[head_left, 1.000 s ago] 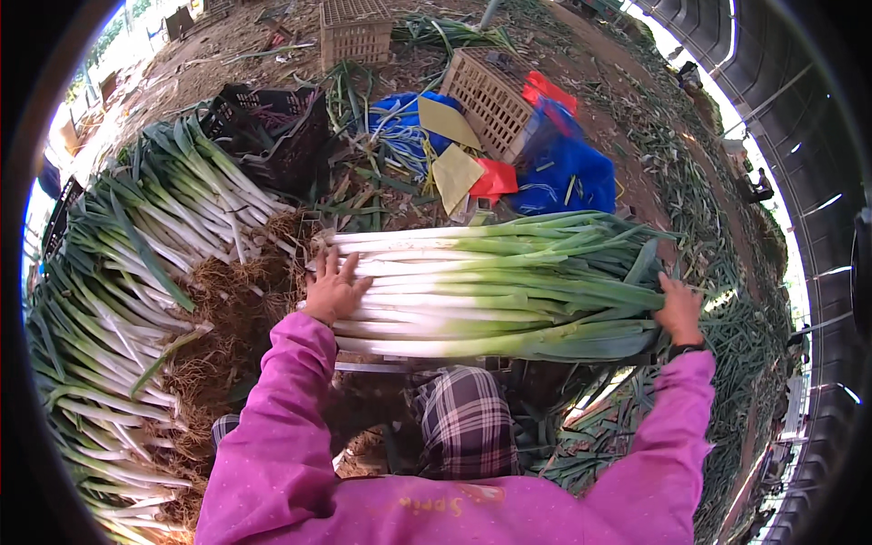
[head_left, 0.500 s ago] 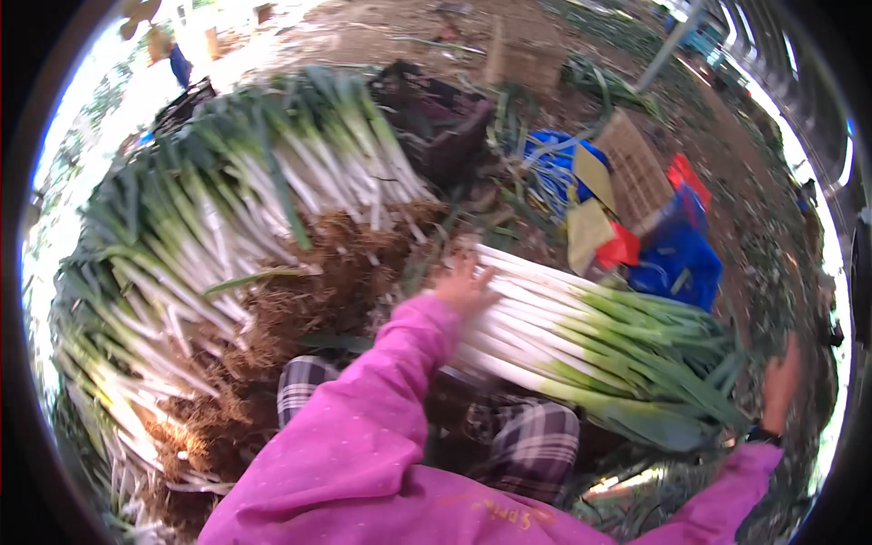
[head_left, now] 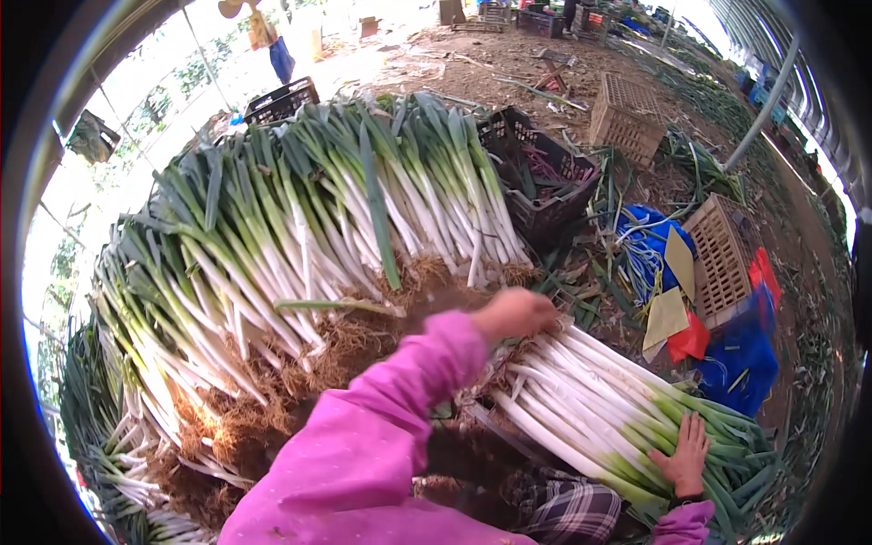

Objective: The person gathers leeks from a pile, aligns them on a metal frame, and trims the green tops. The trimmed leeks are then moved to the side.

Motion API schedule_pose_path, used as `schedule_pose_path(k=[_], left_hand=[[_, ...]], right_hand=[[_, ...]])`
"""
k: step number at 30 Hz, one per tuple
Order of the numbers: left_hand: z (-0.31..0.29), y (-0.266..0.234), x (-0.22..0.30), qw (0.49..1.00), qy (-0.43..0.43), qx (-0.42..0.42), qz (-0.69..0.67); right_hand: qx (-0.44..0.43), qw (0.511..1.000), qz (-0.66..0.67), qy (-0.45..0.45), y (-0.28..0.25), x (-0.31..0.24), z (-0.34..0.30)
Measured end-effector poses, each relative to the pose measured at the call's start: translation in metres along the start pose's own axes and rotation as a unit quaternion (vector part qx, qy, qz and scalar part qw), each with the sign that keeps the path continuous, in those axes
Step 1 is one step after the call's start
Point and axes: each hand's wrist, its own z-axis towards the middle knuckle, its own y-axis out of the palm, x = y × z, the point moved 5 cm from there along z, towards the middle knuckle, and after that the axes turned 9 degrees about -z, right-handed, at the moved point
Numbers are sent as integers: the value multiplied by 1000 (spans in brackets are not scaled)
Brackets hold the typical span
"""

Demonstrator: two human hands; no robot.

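A stack of trimmed leeks (head_left: 581, 386) lies in front of me, its white ends toward the left and green leaves toward the right. My right hand (head_left: 683, 459) rests flat on the green part, fingers spread. At the stack's white end is my left hand (head_left: 515, 313), slightly blurred, with its fingers curled together; what they hold, if anything, is hidden. On the left spreads a big pile of untrimmed leeks (head_left: 300, 236), with brown, soil-caked roots (head_left: 350, 341) facing me. One loose green leaf (head_left: 377, 204) lies across that pile.
A dark plastic crate (head_left: 545, 213) stands just beyond the pile, and another black crate (head_left: 282, 100) is farther back. At right are a tan crate (head_left: 722, 259), blue plastic sheeting (head_left: 740, 359) and yellow pieces (head_left: 668, 318). A second tan crate (head_left: 627, 118) sits farther off.
The view has shifted, showing more of the background. My right hand has come from beyond the leaf ends onto the green leaves. My left hand has moved off the white stalks to their far corner.
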Motion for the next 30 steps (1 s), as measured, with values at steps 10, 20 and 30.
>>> schedule_pose_path(k=[10,20,30], left_hand=[[73,-103,-238,941,-190,267,81],[155,-80,-231,920,-278,188,203],[180,-117,-257,844,-45,376,-381]], right_hand=[[-19,1000,2,-3,-11,-11,5],[-23,1000,-7,0,-13,-11,-1],[-26,999,-14,13,-11,-9,1]])
